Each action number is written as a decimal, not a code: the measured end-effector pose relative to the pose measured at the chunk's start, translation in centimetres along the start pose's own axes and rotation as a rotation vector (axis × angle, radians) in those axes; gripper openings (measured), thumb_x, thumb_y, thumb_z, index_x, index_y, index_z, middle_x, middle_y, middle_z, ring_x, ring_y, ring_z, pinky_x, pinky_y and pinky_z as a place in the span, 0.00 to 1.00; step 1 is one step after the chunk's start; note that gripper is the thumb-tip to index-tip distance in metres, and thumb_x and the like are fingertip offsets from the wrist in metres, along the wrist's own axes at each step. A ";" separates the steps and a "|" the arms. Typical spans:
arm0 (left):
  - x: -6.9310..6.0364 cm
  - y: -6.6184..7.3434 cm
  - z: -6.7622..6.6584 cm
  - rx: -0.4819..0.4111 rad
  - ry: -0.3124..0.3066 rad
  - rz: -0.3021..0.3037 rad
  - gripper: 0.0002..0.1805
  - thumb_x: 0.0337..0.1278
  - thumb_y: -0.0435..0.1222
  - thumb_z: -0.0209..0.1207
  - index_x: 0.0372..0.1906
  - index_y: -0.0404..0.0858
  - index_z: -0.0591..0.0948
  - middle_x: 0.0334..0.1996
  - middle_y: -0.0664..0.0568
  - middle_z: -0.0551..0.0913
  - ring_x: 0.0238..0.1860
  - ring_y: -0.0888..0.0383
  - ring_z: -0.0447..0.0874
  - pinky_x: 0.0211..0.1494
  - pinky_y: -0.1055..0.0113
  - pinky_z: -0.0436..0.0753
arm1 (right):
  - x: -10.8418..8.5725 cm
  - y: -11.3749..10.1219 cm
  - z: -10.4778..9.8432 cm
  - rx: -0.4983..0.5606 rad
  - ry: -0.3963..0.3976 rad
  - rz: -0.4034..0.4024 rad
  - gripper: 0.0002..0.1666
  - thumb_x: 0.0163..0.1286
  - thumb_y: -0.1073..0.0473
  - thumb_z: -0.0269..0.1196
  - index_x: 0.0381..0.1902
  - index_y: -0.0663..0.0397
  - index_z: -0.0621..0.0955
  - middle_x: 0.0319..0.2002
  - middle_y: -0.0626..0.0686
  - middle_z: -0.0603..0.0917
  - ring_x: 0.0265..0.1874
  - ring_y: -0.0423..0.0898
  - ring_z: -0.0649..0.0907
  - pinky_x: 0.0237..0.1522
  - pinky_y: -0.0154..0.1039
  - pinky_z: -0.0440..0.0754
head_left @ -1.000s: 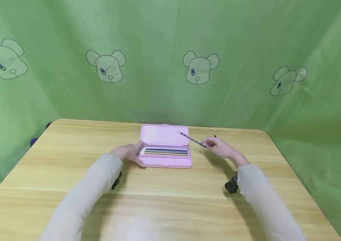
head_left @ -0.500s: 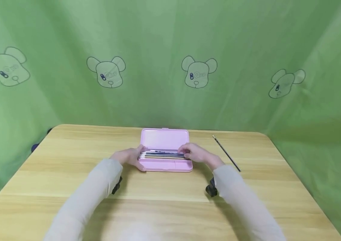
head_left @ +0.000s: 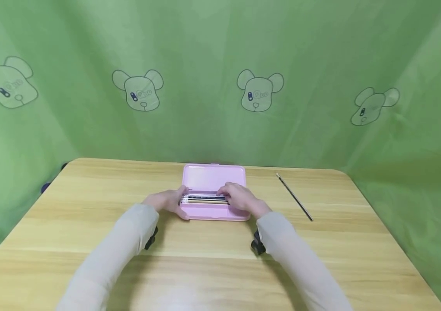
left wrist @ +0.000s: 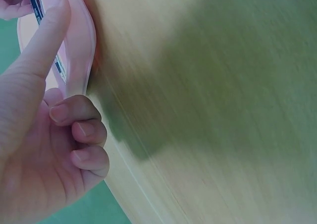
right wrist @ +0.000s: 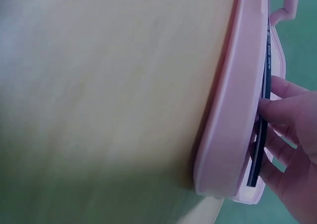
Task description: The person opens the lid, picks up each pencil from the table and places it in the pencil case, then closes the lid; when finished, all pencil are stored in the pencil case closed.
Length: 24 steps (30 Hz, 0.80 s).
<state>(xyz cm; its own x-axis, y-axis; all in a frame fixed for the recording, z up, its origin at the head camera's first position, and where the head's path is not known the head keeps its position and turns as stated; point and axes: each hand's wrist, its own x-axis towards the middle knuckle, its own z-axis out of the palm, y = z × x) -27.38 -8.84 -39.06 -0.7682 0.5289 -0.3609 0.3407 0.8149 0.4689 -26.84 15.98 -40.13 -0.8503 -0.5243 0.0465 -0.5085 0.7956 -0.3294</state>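
Note:
An open pink pencil case [head_left: 205, 211] lies near the far edge of the table, its lid tilted back. My left hand [head_left: 168, 201] holds the case's left end, thumb along the front side; the left wrist view shows the other fingers curled. Several pencils [head_left: 204, 199] lie side by side in the long rear compartment. At the right half of that compartment is my right hand [head_left: 240, 198]. In the right wrist view its thumb and fingers pinch a dark pencil [right wrist: 269, 60], which lies along the case's opening. The right hand hides the pencils' right ends in the head view.
One dark pencil [head_left: 294, 197] lies slanted on the wooden table [head_left: 212, 276], right of the case. A green curtain [head_left: 201, 129] with bear-face prints hangs behind the table and along both sides.
My right hand has brought a dark pencil from the right over into the case, then slid further left with it. The left hand has stayed on the case's left end.

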 end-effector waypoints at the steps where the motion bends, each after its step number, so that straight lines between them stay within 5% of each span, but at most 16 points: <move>1: 0.1 0.0 0.0 -0.002 -0.004 -0.001 0.49 0.38 0.48 0.70 0.62 0.35 0.55 0.61 0.33 0.64 0.61 0.40 0.65 0.65 0.52 0.63 | 0.0 0.0 0.0 -0.007 -0.002 0.011 0.18 0.58 0.74 0.55 0.43 0.55 0.82 0.36 0.53 0.81 0.41 0.50 0.80 0.50 0.44 0.76; 12: 0.2 -0.2 0.1 -0.016 -0.015 0.006 0.51 0.38 0.47 0.70 0.64 0.33 0.53 0.61 0.32 0.65 0.61 0.39 0.64 0.66 0.52 0.62 | 0.4 0.3 0.3 0.016 -0.038 0.043 0.19 0.59 0.73 0.55 0.45 0.55 0.82 0.37 0.52 0.81 0.41 0.49 0.79 0.51 0.44 0.75; 24: 0.1 -0.6 -0.2 -0.015 -0.041 0.017 0.52 0.39 0.48 0.69 0.65 0.34 0.51 0.62 0.32 0.63 0.62 0.39 0.62 0.67 0.52 0.61 | 0.1 0.8 -0.5 0.197 0.001 0.053 0.14 0.61 0.70 0.57 0.45 0.60 0.81 0.35 0.54 0.80 0.38 0.49 0.79 0.46 0.43 0.77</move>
<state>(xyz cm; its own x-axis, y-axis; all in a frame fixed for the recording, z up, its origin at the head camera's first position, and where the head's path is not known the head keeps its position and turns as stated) -27.78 -9.34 -39.17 -0.7396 0.5520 -0.3851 0.3449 0.8021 0.4875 -27.39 16.71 -39.95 -0.8756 -0.4823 0.0252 -0.4263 0.7473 -0.5097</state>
